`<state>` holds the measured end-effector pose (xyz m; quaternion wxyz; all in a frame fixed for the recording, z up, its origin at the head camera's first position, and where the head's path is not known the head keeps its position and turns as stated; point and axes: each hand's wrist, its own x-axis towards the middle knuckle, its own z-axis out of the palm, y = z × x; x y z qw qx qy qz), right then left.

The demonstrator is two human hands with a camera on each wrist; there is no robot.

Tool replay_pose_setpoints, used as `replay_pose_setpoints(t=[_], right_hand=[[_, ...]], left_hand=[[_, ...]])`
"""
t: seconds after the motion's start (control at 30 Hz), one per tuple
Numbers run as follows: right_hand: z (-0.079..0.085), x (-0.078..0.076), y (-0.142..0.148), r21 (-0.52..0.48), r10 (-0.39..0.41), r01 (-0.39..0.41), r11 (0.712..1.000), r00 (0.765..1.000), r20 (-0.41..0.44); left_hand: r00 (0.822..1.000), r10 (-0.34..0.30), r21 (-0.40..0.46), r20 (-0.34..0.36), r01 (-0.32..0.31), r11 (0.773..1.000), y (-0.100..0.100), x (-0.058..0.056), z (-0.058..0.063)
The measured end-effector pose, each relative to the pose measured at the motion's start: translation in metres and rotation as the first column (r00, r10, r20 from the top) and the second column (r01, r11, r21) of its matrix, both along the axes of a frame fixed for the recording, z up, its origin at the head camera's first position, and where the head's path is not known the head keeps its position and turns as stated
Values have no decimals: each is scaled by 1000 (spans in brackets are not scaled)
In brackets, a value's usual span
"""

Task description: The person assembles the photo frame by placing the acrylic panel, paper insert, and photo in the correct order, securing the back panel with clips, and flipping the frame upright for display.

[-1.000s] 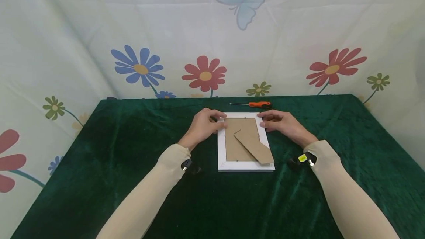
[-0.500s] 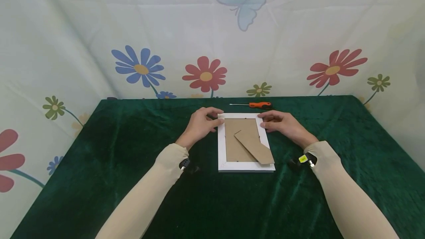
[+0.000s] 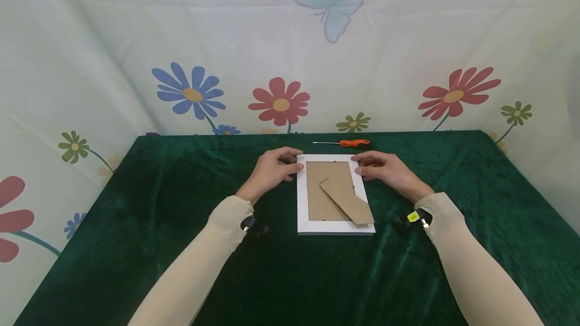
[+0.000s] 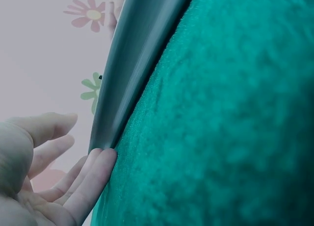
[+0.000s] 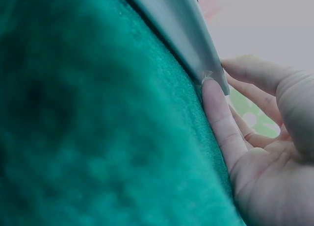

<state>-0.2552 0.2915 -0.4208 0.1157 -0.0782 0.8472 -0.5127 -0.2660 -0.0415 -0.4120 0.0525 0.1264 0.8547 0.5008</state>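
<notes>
A white picture frame [image 3: 302, 200] lies face down on the green cloth, its brown backing board [image 3: 317, 200] upward. The brown easel stand [image 3: 346, 200] slants across the board, its wide end over the lower right border. At the frame's upper left corner is my left hand [image 3: 270, 171]; in the left wrist view its lower fingertips [image 4: 105, 157] touch the frame's side, and the thumb stands apart from it. My right hand [image 3: 389, 169] holds the upper right corner, thumb at the top edge and a finger [image 5: 216, 96] against the side in the right wrist view.
A screwdriver [image 3: 355, 143] with an orange and black handle lies beyond the frame, its shaft pointing left. Green velvety cloth [image 3: 190, 245] covers the table. Behind the table's far edge hangs a white curtain [image 3: 244, 29] with printed flowers and a butterfly.
My left hand has eased slightly left, its thumb and fingers drawing back from the frame's border. The right hand and the frame have stayed in place.
</notes>
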Motion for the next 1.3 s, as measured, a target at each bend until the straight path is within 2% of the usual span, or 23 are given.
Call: replay_pose_setpoints(t=[0.67, 0.93, 1.3], right_hand=[[0, 0, -1, 3, -5, 5, 1000, 1000, 3], [-1, -1, 0, 5, -4, 4, 1000, 1000, -1], [1, 0, -1, 9, -7, 7, 1000, 1000, 12]], left_hand=[[1000, -10, 6, 8, 9, 1000, -2, 0, -2], [1000, -30, -9, 5, 30, 1000, -3, 0, -2], [997, -60, 1, 38, 60, 998, -7, -1, -5]])
